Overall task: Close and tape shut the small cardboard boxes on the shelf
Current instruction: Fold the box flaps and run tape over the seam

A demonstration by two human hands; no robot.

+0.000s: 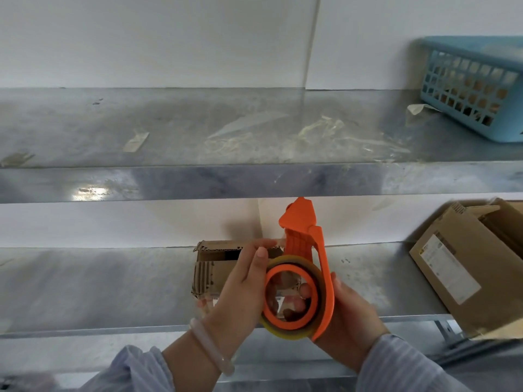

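A small cardboard box (210,268) sits on the lower metal shelf (93,290), partly hidden behind my hands; its far flap stands up. In front of the box I hold an orange tape dispenser (308,250) with a roll of clear tape (291,295). My right hand (351,315) grips the dispenser from the right, fingers through the roll's core. My left hand (243,281) pinches the clear tape end (278,243) near the dispenser's blade.
The upper shelf (198,131) holds scraps of used tape and a blue plastic basket (475,86) at the far right. A larger brown cardboard box (464,267) with a white label lies tilted at the right end of the lower shelf.
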